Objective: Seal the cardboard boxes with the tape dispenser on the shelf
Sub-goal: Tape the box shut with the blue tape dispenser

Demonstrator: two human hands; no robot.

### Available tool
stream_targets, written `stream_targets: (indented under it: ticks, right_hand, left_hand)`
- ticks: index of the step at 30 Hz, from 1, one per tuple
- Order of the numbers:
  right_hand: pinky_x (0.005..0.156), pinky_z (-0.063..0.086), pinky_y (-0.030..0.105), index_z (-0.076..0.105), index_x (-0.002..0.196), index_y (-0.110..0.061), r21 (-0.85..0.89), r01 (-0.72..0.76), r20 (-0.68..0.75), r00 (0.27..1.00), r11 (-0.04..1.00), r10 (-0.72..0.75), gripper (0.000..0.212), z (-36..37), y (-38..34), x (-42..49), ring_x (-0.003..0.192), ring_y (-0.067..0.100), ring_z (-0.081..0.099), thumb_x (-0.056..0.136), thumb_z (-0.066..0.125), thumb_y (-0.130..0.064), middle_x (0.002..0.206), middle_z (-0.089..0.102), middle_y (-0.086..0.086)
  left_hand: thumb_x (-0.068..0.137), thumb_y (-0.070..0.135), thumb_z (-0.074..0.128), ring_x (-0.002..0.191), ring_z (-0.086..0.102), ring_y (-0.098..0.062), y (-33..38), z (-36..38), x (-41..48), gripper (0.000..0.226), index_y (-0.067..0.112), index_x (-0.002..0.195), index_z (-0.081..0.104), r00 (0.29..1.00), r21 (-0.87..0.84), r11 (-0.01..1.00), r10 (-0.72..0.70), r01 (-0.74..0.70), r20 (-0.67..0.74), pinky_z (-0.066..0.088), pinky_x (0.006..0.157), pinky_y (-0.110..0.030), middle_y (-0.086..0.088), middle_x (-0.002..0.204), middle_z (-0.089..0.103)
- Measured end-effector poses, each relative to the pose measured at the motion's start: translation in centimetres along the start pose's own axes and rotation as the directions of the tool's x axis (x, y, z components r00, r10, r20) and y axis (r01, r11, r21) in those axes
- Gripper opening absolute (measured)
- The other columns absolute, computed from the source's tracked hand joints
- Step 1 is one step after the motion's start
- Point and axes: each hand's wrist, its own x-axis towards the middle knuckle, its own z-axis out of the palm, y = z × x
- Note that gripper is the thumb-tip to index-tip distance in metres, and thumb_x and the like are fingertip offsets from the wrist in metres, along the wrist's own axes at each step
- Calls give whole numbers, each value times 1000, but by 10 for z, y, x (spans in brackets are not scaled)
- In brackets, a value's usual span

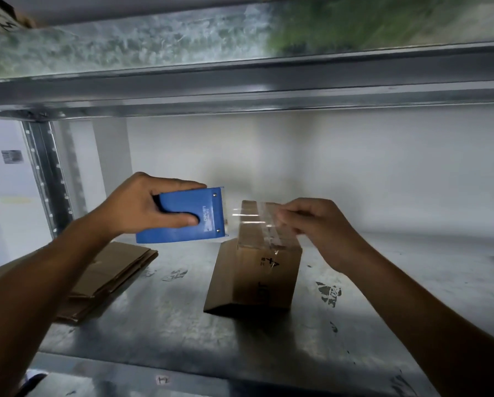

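Head view: scrawled tag on shelf lip. Box lying mid-shelf, black print unreadable; flat cardboard left of it. Above box, left hand wrapped round blue dispenser, white logo illegible; right hand pinching clear tape end.

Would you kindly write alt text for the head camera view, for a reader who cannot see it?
The left hand grips a blue tape dispenser while the right hand pinches the clear tape stretched from it, above a cardboard box on a metal shelf; flattened cardboard lies left of the box.
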Motion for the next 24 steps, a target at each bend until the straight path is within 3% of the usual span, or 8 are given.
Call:
stream_targets:
  ticks: [3, 5, 10, 15, 17, 24]
  right_hand:
    - [74, 51, 34, 78, 89, -7, 80, -101, -2, 995, 992, 101, 9, -2, 5, -14, 70, 19, 59, 93, 70, -6, 73, 70, 4]
    - [75, 50, 37, 79, 89, -8, 61, -123, -35, 991, 990, 126, 9, -1, 7, -21, 68, 21, 57, 93, 70, -8, 69, 69, 3]
    - [65, 45, 34, 80, 83, -17, -23, -87, -77, 993, 996, 85, 12, -12, 9, -36, 60, 16, 52, 89, 71, -23, 64, 65, 3]
    - [65, 42, 38, 80, 86, -10, 80, -136, -107, 984, 987, 144, 12, -22, 13, -37, 67, 28, 47, 93, 70, -10, 77, 64, 24]
    - [63, 41, 37, 81, 88, -8, 151, -188, -102, 974, 970, 204, 10, -24, 17, -40, 68, 29, 47, 91, 71, -7, 77, 66, 21]
    - [65, 50, 29, 82, 89, -12, 130, -225, -170, 954, 966, 245, 11, -19, 32, -48, 63, 17, 59, 90, 72, -8, 78, 74, 12]
  left_hand:
    - [72, 54, 87, 98, 73, -2, 3, 1, -3, 53, 53, 121, 67, 994, -83, 996, -36, 45, 99, 60, 84, -26, 24, 113, 73]
    - [74, 47, 87, 99, 72, -3, 8, 3, -2, 49, 55, 118, 69, 986, -155, 984, -67, 92, 155, 60, 85, -25, 21, 113, 74]
    - [68, 59, 81, 100, 73, -6, 15, 3, -1, 50, 56, 116, 69, 976, -196, 974, -71, 112, 206, 59, 85, -22, 19, 113, 74]
    - [67, 70, 81, 101, 73, -8, 17, 2, 8, 55, 53, 118, 70, 971, -216, 970, -59, 110, 230, 59, 89, -26, 17, 115, 75]
    - [68, 71, 80, 102, 73, -8, 19, 6, 10, 55, 52, 119, 70, 965, -219, 969, -58, 117, 257, 59, 88, -25, 17, 115, 74]
    - [69, 65, 81, 99, 74, -9, 12, 20, 14, 51, 52, 117, 71, 945, -224, 964, -63, 140, 320, 60, 81, -22, 15, 113, 76]
